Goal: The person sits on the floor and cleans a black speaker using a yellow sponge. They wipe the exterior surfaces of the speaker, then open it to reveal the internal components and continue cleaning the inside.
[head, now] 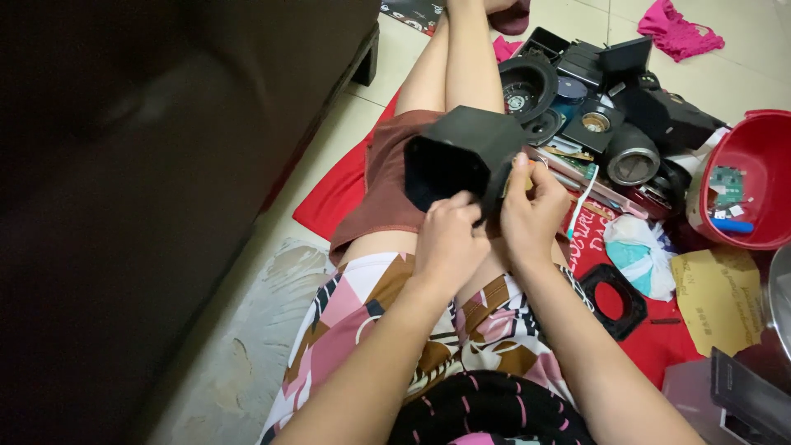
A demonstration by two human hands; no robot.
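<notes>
- Black plastic housing [461,156]: hollow, box-like, held above the person's lap, open mouth facing the camera.
- Left hand [446,239] is closed on its lower rim; right hand [531,213] pinches the right wall.
- Judged light, rigid, smooth-walled; rim edges offer the surest hold.
- Red basin [762,136] sits on the floor, well apart.

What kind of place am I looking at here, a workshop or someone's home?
Most likely a home floor used for repair work: pale floor tiles, a dark sofa alongside, pink clothing lying about, and a pile of black speaker parts beside a red tub.
</notes>
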